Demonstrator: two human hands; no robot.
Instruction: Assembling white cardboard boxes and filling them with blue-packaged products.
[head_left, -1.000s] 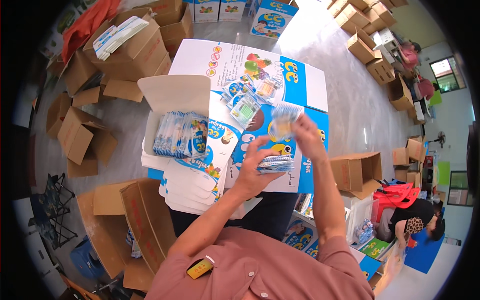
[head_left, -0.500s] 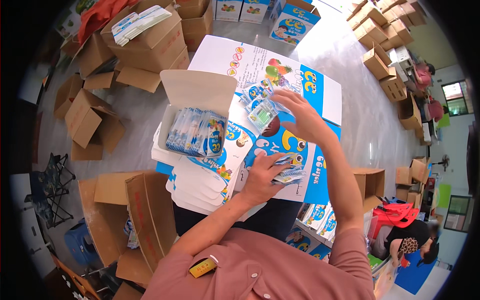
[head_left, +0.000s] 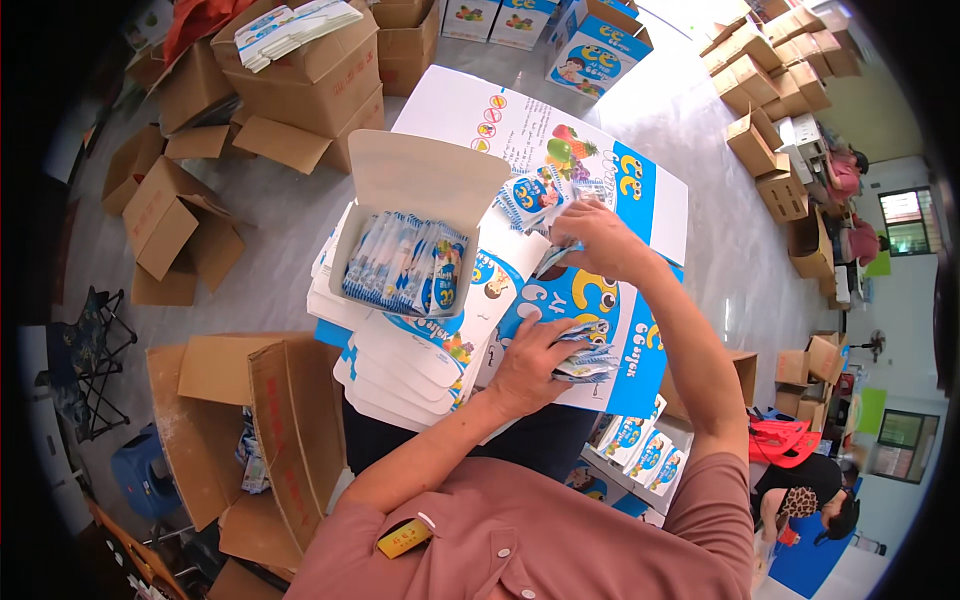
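Note:
My left hand (head_left: 528, 368) is closed around a small stack of blue-and-white sachets (head_left: 590, 362), held low over the printed carton (head_left: 455, 112) that serves as a work surface. Farther out, my right hand (head_left: 603, 240) pinches a single sachet (head_left: 556, 258) on edge, its fingers partly hiding it. Just beyond those fingers, a few loose sachets (head_left: 532, 194) lie overlapping on the carton. To the left stands a white box (head_left: 352, 222) with its lid raised, holding a row of upright sachets (head_left: 405, 265).
Flat white printed box blanks (head_left: 395, 385) are piled beneath and before the white box. An open brown carton (head_left: 300, 430) stands at lower left. Filled small boxes (head_left: 650, 455) sit beside my right elbow. Brown cartons (head_left: 300, 75) crowd the far left; a co-worker (head_left: 810, 490) bends at right.
My right hand has come down from above the loose sachets, closed on one and drawn it nearer my left hand. The left hand keeps its stack. The view has shifted slightly.

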